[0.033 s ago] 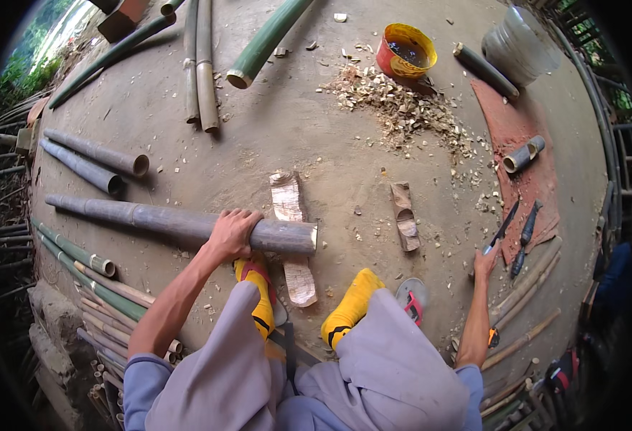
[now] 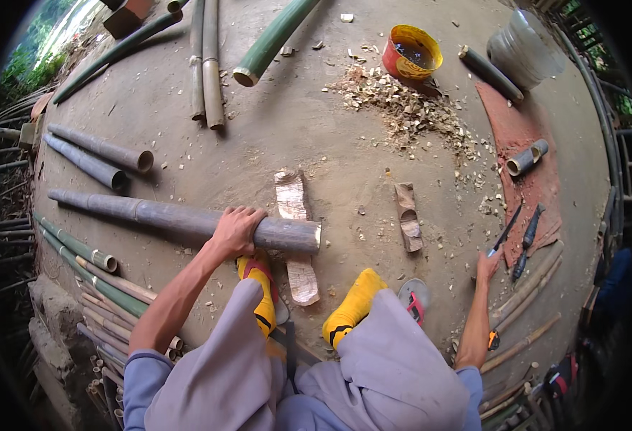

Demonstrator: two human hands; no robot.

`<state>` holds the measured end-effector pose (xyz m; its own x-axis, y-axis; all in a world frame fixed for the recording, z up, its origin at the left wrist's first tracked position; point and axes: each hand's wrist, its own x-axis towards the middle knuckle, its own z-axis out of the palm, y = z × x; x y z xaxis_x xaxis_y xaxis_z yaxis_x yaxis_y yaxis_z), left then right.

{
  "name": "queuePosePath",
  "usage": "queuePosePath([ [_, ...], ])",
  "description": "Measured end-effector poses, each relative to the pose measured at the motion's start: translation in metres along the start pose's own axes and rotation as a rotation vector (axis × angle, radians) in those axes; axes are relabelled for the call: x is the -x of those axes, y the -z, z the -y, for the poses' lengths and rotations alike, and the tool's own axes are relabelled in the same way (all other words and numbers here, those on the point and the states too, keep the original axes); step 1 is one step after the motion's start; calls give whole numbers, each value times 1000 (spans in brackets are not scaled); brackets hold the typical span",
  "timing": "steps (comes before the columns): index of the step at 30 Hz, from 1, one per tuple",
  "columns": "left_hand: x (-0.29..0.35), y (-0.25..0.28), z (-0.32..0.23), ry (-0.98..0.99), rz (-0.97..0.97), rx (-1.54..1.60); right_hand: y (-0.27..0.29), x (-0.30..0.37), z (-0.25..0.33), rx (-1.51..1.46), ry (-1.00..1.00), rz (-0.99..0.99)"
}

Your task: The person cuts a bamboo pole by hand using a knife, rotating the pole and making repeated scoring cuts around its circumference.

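My left hand (image 2: 238, 230) is wrapped over a thick, dark bamboo pole (image 2: 165, 217), close to its cut right end. Under that end lies a pale, rough-hewn wood block (image 2: 293, 197), and the pole crosses over it. Far to the right, my right hand (image 2: 487, 266) is closed round the handle of a long, narrow-bladed tool (image 2: 506, 228). Its exact kind is hard to make out. Beside it on the ground rests a dark tool with a thick handle (image 2: 526, 241). A notched wood block (image 2: 408, 217) lies between my hands.
Wood chips (image 2: 416, 111) are heaped near a red and yellow bucket (image 2: 411, 54) of dark liquid. A short notched bamboo piece (image 2: 527, 157) lies on a reddish sheet (image 2: 499, 122). Green bamboo (image 2: 269, 47) and other poles (image 2: 100, 147) lie about. Slippers (image 2: 415, 293) are by my yellow-socked feet.
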<state>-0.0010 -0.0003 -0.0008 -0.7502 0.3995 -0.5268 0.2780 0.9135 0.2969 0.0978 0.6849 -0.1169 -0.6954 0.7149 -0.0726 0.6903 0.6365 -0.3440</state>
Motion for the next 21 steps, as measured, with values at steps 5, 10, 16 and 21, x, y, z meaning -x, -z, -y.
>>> queuePosePath([
  [5, 6, -8, 6, -55, -24, 35, 23, 77, 70, -250, 61, -113],
  [10, 4, 0, 3, -66, -28, 50, 62, 183, 220, -166, 604, 545],
  [16, 6, -10, 9, -60, -161, 60, 41, 212, 296, -153, 1208, 544],
  [21, 19, -4, 44, 12, -70, 32, 23, 221, 310, -158, 1377, 530],
])
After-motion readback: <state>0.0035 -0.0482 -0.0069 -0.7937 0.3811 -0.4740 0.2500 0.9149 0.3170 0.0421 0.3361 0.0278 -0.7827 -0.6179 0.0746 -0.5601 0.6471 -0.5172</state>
